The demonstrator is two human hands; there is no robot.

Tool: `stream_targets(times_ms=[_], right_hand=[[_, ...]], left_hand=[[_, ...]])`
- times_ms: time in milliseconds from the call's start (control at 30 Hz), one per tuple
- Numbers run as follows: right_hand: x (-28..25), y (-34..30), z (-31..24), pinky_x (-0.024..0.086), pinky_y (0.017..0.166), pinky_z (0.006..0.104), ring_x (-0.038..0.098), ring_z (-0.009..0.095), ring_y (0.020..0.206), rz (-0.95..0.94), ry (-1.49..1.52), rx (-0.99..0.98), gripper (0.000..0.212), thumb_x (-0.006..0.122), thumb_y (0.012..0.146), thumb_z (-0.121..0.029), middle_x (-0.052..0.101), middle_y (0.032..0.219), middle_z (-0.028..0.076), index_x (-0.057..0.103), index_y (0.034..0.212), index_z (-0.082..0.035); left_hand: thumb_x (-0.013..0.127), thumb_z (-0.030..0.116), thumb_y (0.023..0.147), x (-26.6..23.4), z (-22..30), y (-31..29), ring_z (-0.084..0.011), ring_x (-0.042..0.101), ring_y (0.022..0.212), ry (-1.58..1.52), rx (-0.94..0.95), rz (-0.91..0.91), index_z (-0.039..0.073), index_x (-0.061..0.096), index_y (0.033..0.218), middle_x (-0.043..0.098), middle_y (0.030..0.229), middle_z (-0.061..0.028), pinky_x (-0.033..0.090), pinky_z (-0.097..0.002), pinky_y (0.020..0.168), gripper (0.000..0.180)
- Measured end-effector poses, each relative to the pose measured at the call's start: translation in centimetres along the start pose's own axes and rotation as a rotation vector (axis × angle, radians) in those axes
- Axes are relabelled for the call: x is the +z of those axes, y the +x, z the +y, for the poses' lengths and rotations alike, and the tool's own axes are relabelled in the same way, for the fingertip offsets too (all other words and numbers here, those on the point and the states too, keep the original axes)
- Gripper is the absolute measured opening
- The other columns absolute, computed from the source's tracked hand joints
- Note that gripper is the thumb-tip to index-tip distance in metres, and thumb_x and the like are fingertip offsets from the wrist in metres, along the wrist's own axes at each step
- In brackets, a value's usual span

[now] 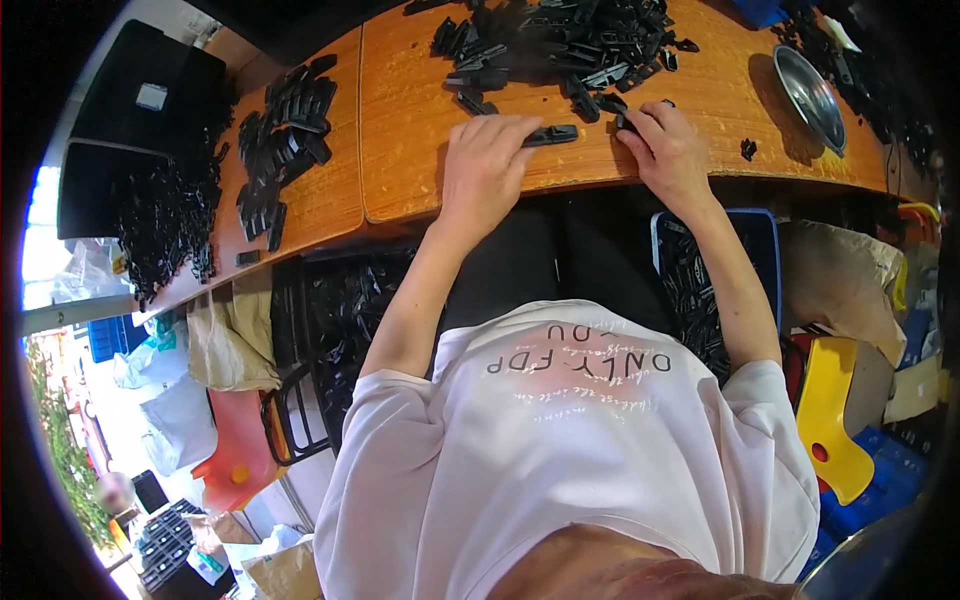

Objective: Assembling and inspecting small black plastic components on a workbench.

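My left hand (484, 168) is closed around a long black plastic part (553, 135), whose end sticks out to the right past the fingers. Just above the table's front edge, my right hand (668, 158) pinches a small black plastic piece (624, 122) between thumb and fingers. Most of that piece is hidden by the fingertips. The two hands are apart. Beyond them lies a large heap of black plastic parts (560, 45), with a few loose ones reaching down close to both hands.
Overlapping black parts (290, 125) cover the wooden table (410, 150) at left; tiny black pieces (170, 215) pile farther left. A metal bowl (812, 98) leans at right, near a small black piece (748, 149). Below the edge stand a blue bin (768, 255) of black parts and a yellow chair (835, 420).
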State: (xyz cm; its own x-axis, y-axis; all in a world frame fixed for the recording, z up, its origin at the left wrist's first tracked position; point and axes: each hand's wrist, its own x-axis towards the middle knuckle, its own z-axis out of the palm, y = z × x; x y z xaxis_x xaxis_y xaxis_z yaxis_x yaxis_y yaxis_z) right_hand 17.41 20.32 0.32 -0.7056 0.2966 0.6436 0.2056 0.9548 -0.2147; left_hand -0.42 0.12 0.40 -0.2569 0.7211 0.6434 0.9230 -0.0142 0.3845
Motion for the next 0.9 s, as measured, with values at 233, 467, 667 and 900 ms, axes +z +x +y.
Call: stream_targets(times_ms=[233, 467, 667, 900], right_hand=[[0.7, 0.6, -1.9, 0.054, 0.07, 0.0389, 0.067, 0.031, 0.082, -0.058, 0.242, -0.062, 0.019, 0.079, 0.081, -0.015, 0.068, 0.091, 0.011, 0.07, 0.095, -0.004], [1.1, 1.5, -2.0, 0.055, 0.073, 0.037, 0.068, 0.03, 0.085, -0.179, 0.388, -0.182, 0.023, 0.081, 0.076, -0.007, 0.07, 0.095, 0.013, 0.071, 0.095, 0.0], [3.9, 2.8, -4.6, 0.055, 0.073, 0.0383, 0.068, 0.031, 0.086, -0.211, 0.356, -0.309, 0.023, 0.08, 0.076, -0.007, 0.069, 0.096, 0.012, 0.07, 0.095, -0.002], [-2.3, 0.8, 1.1, 0.055, 0.085, 0.0383, 0.064, 0.034, 0.104, -0.045, -0.1, -0.08, 0.035, 0.065, 0.08, 0.005, 0.068, 0.115, 0.013, 0.069, 0.113, -0.003]], left_hand=[[0.072, 0.005, 0.082, -0.3, 0.1, 0.1, -0.0302, 0.066, 0.097, -0.229, -0.17, -0.081, 0.005, 0.071, 0.113, 0.07, 0.104, -0.0128, 0.051, -0.0362, 0.087, 0.031], [0.069, 0.003, 0.083, -0.2, -0.1, 0.5, -0.0278, 0.067, 0.094, -0.371, -0.283, -0.143, 0.005, 0.072, 0.111, 0.072, 0.1, -0.0124, 0.053, -0.0351, 0.083, 0.027], [0.069, 0.0, 0.083, -1.0, -0.9, -0.2, -0.0284, 0.068, 0.094, -0.339, -0.268, -0.112, 0.004, 0.073, 0.11, 0.072, 0.101, -0.0137, 0.053, -0.0341, 0.084, 0.027], [0.063, -0.004, 0.083, -7.5, -4.3, -3.5, -0.033, 0.063, 0.108, 0.358, -0.205, 0.058, 0.005, 0.071, 0.113, 0.07, 0.112, -0.0138, 0.047, -0.0422, 0.097, 0.032]])
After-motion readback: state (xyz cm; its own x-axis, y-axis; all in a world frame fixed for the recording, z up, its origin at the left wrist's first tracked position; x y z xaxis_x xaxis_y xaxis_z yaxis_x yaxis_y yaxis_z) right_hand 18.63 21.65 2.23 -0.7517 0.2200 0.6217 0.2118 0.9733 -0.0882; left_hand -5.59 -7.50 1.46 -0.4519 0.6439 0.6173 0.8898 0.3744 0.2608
